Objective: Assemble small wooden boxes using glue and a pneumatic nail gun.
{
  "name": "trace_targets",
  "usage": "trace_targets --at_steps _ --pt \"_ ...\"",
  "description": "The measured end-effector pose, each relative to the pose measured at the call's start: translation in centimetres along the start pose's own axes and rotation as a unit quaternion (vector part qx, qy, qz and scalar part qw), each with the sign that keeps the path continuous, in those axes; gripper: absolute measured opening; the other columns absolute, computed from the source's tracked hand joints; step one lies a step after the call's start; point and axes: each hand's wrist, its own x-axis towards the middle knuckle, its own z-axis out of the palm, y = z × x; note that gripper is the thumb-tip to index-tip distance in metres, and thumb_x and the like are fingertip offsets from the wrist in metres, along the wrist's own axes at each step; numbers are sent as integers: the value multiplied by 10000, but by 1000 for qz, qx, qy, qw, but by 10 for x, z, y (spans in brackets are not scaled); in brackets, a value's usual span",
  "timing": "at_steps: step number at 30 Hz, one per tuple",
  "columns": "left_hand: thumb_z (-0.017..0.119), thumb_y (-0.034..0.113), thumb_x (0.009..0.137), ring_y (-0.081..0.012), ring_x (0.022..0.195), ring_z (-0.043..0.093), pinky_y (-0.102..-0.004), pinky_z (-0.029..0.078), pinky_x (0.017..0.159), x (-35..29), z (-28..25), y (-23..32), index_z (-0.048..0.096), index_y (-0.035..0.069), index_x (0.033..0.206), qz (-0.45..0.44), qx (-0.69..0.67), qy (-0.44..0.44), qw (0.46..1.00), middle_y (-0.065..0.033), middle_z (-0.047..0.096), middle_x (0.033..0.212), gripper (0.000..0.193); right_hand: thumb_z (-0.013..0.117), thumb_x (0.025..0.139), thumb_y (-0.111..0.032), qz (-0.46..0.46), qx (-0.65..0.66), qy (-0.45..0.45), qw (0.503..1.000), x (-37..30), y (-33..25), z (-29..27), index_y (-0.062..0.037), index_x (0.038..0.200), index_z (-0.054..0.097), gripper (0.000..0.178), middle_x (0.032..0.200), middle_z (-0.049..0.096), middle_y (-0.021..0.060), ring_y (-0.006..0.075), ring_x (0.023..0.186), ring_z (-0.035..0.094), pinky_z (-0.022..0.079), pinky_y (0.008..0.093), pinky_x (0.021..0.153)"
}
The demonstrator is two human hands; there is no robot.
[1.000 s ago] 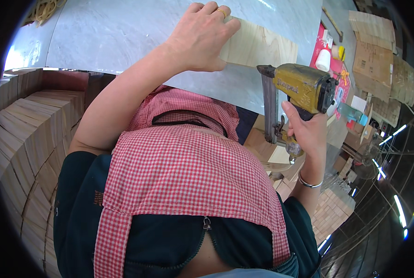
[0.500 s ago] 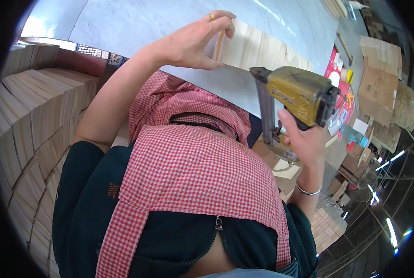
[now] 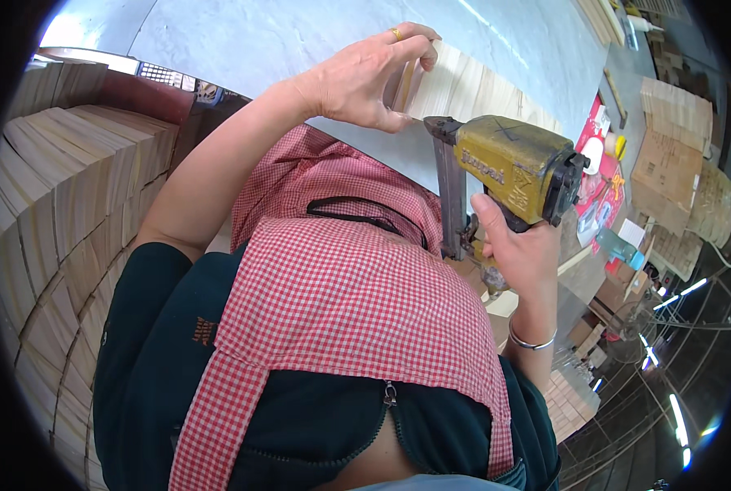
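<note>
My left hand grips the left end of a pale wooden piece, thumb on the near edge and fingers over the far edge. A narrow strip of wood stands at that end, beside my palm. My right hand is wrapped round the handle of a worn yellow and black nail gun. The gun's nose lies close to the near left corner of the wooden piece, by my left thumb; whether it touches cannot be made out. The gun hides part of the wood's near side.
The wood lies on a grey-white table. Tall stacks of wooden boards stand at my left. To the right are a cardboard box, a clear bottle with a blue cap, a yellow tape roll and more boards.
The nail gun has moved left, its nose now nearer the wood's left corner and my left thumb. My left hand and the wood appear slightly further right in the picture.
</note>
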Motion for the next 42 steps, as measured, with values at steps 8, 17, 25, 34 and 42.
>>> trace_targets --at_steps 8,17,25,34,42 --pt "846 259 585 -331 1170 552 -453 502 1032 -3 4 -3 485 111 1343 30 -15 55 998 -133 491 1374 853 789 859 -132 33 6 20 999 -6 -5 8 45 1096 694 311 1013 764 144 237 850 746 575 309 693" --pt "798 334 806 -350 1084 555 -436 481 952 -79 27 79 425 29 1491 -178 27 82 980 -242 505 1291 837 801 838 -124 53 24 104 993 -19 13 -16 49 1083 700 317 1019 766 133 224 838 741 566 312 698" --pt "667 77 915 -225 892 653 -322 548 783 25 18 15 634 14 1273 -129 -138 242 952 -130 599 1286 365 796 841 -125 92 -2 116 989 -39 44 -43 57 1118 686 350 1045 757 141 218 858 733 566 309 723" --pt "721 338 812 -326 884 637 -467 530 786 118 29 -55 694 15 1094 -145 48 79 985 -161 654 1070 430 796 836 -100 98 32 77 992 -45 58 -21 66 1128 682 354 1051 756 151 230 878 739 573 304 734" --pt "686 301 836 -362 925 637 -465 523 834 126 30 -52 675 -9 1111 -118 48 76 989 -195 654 1078 415 802 856 -176 22 35 115 992 -50 68 -7 50 1095 642 366 790 682 76 129 506 558 444 235 445"
